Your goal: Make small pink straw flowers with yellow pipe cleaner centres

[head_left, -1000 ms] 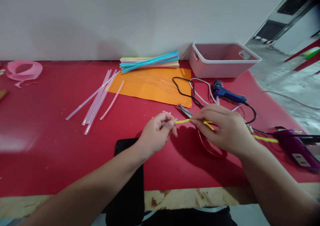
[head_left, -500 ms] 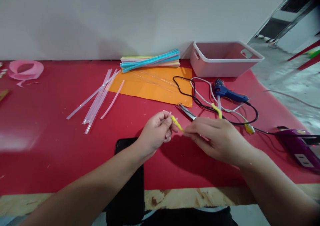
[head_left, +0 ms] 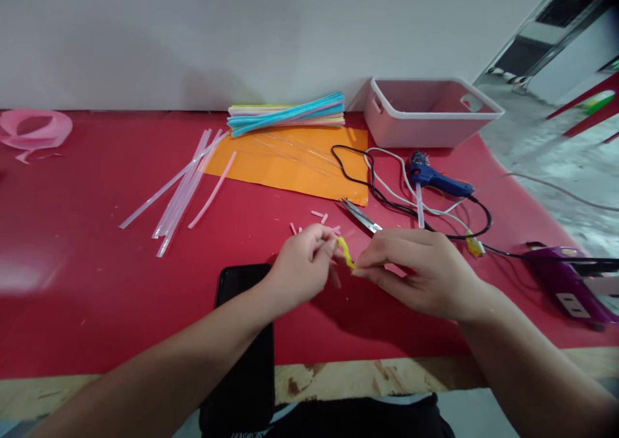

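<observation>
Work position: I hold a short yellow stem (head_left: 346, 252) between both hands, just above the near half of the red table (head_left: 120, 309), right of centre. My left hand (head_left: 305, 257) pinches its far-left end between thumb and fingertips; my right hand (head_left: 420, 267) pinches its near-right end in the same way. Both grips are narrow. The span between them is slack and curved.

Completed, as far as can be judged: the stem is bent out of straight. Small pink bits (head_left: 324, 219) lie just beyond my left hand and appear to be cut pieces. The ends of the stem are hidden in my fingers, so I cannot tell whether they are twisted, looped or joined to anything.

Outstanding, as far as can be judged: the shaping looks unfinished, since both ends need holding. The scissors (head_left: 360, 216) are set down, blades toward the far left, with the handles largely hidden by my right hand. The glue gun (head_left: 440, 180) lies on the far right of the table, a clear stick (head_left: 420, 206) extending from it; neither hand touches it. No glue shows on the visible part of the stem.

Stock on hand: long pink strips (head_left: 178, 199) lie left of the orange sheet (head_left: 290, 160). A bundle (head_left: 287, 112) of coloured stems rests at the sheet's far edge, left of the bin (head_left: 420, 128).
</observation>
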A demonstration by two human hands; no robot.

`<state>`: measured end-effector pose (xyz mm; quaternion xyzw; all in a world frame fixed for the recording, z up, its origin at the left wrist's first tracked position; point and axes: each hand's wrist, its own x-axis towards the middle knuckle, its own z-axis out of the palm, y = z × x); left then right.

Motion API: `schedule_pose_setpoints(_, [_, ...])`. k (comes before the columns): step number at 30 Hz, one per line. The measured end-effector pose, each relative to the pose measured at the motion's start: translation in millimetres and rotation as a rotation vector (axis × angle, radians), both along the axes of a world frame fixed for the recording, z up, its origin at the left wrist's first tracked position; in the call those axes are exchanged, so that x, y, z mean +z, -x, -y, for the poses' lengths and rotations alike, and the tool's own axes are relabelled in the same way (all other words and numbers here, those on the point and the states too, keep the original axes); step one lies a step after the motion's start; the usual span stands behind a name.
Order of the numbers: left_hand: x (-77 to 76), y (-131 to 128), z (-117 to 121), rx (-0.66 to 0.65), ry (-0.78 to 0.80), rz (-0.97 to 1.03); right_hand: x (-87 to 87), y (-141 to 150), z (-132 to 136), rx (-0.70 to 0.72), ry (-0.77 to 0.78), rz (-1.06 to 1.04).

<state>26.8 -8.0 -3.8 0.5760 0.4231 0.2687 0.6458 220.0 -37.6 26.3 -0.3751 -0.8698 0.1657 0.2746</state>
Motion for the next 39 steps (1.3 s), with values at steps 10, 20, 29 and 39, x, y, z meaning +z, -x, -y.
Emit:
schedule_pose_setpoints(10, [4.9, 4.3, 4.8, -0.237, -0.203, -0.074, -1.6, -7.9, -11.8, -0.45, -0.203, 0.067])
schedule_pose_setpoints(20, [-1.1, 0.7, -8.1, 0.149, 0.123, 0.144, -4.6, -5.0, -6.9, -0.09, 0.015, 0.177])
schedule_pose_setpoints(29, [3.1, 6.6, 7.5, -0.291, -0.468, -0.287, -3.4, -5.3, -11.6, -0.482, -0.2, 0.14])
schedule_pose_setpoints(39, [-3.1, 4.6, -12.2, 0.205, 0.001, 0.184, -1.1, -7.6, -6.0, -0.086, -0.139, 0.169])
